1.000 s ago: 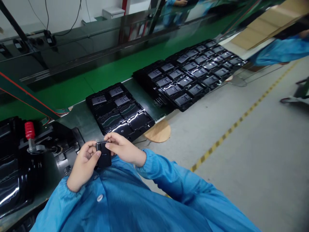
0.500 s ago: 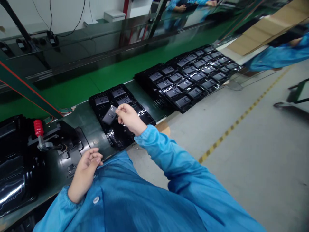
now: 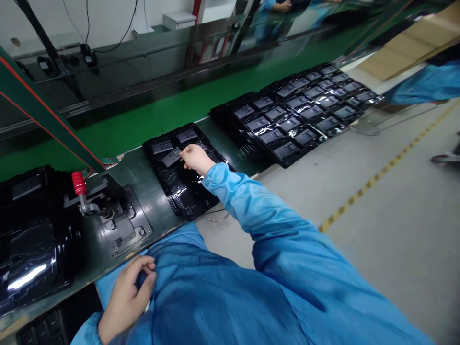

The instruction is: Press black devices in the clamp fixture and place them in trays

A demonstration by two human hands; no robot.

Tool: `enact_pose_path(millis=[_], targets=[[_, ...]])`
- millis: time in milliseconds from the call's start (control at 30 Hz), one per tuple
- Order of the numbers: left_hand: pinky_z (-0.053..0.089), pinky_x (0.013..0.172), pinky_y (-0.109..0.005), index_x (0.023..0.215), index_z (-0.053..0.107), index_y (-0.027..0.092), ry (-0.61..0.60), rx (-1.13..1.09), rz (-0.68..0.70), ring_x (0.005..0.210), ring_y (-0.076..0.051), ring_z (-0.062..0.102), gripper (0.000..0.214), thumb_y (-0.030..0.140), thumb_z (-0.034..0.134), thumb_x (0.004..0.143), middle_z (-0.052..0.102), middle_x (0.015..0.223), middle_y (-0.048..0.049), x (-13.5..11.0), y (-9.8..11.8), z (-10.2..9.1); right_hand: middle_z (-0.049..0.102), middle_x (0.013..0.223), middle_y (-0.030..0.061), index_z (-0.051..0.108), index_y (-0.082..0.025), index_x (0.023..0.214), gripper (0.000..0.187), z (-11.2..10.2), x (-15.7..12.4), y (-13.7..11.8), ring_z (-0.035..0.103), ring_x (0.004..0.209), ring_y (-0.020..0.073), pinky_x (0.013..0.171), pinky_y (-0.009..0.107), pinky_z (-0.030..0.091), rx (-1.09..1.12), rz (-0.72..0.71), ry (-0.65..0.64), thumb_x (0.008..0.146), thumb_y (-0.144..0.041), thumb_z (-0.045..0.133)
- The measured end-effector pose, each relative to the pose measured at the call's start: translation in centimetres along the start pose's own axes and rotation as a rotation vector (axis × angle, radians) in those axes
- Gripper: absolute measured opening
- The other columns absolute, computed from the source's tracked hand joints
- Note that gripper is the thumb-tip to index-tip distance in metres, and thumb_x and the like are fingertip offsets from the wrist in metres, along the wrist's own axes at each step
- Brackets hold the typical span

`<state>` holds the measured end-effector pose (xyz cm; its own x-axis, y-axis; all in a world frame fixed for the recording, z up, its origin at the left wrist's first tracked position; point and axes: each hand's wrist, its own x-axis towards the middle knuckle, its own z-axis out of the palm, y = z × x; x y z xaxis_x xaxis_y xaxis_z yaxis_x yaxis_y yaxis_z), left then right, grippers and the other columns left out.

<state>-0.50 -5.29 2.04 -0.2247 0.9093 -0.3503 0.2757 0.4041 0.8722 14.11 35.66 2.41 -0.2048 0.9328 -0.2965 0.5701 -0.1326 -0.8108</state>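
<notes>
Floor (image 3: 377,215) of smooth grey concrete fills the right side, crossed by a broken yellow line (image 3: 373,179). Along its left runs the long desk (image 3: 143,170), dark green and matte, with a brighter green belt (image 3: 118,134) behind it. The person's blue coat (image 3: 251,268), thin and slightly shiny, covers the bottom of the view, and another person's blue sleeve (image 3: 424,84) shows far right. On the desk to the right lies a wide spread of glossy black plastic trays (image 3: 298,115), each pocket filled with a flat dark rectangle. A crinkled, shiny black tray (image 3: 32,249) sits at the far left. Beside it is a flat black fixture (image 3: 122,225) with a red ribbed handle (image 3: 78,182) standing upright. Between fixture and spread lies a smaller moulded tray (image 3: 187,206), its near pockets gleaming. The right hand (image 3: 196,159) reaches over this tray, fingers closed on one end of a small flat black piece (image 3: 171,157) that lies tilted in a pocket of the second row. The left hand (image 3: 129,292) rests on the coat, fingers half curled; whether they pinch the cloth cannot be told.
</notes>
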Motion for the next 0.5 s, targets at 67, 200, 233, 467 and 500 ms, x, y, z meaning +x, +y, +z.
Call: enact_pose_path(millis=[67,200,233,467,500], targets=[[0.062,0.097,-0.055,0.112,0.077,0.055,-0.092,0.011,0.067,0.100,-0.038,0.075,0.025,0.054,0.076,0.087,0.079,0.106,-0.0058,0.1,0.9,-0.6,0.064,0.062,-0.0011,0.058,-0.018,0.084,0.021,-0.5,0.1,-0.2,0.057,0.045,0.0085,0.046,0.017,0.040,-0.045,-0.014,-0.028,0.102,-0.022,0.067],[0.061,0.098,-0.053,0.115,0.073,0.065,-0.420,-0.020,0.176,0.108,-0.037,0.074,0.029,0.052,0.075,0.089,0.079,0.114,-0.0046,0.9,3.3,-1.7,0.064,0.058,-0.0003,0.065,-0.016,0.083,0.018,-1.6,0.1,-0.5,0.059,0.046,0.0096,0.050,0.018,0.042,-0.127,-0.059,-0.040,0.097,-0.024,0.072],[0.060,0.101,-0.052,0.117,0.072,0.066,-0.497,-0.040,0.196,0.111,-0.036,0.074,0.030,0.053,0.074,0.091,0.078,0.117,-0.0038,1.1,4.1,-1.8,0.065,0.059,0.0002,0.066,-0.016,0.083,0.017,-2.0,0.0,-0.5,0.059,0.047,0.0093,0.051,0.018,0.042,-0.137,-0.070,-0.031,0.096,-0.024,0.073],[0.062,0.105,-0.045,0.139,0.058,0.067,-0.640,-0.098,0.415,0.122,-0.033,0.073,0.055,0.056,0.077,0.089,0.075,0.136,0.0004,1.0,10.5,-3.4,0.078,0.095,0.0034,0.066,-0.018,0.094,0.010,-3.9,-5.1,-0.9,0.063,0.058,0.0071,0.055,0.018,0.045,-0.023,-0.203,0.076,0.100,-0.018,0.057],[0.063,0.105,-0.044,0.143,0.057,0.066,-0.613,-0.116,0.455,0.122,-0.033,0.074,0.057,0.058,0.076,0.090,0.075,0.137,-0.0002,0.7,11.3,-4.0,0.077,0.090,0.0025,0.066,-0.018,0.094,0.012,-3.7,-6.7,-0.8,0.062,0.058,0.0079,0.055,0.019,0.045,0.016,-0.242,0.058,0.101,-0.021,0.057]])
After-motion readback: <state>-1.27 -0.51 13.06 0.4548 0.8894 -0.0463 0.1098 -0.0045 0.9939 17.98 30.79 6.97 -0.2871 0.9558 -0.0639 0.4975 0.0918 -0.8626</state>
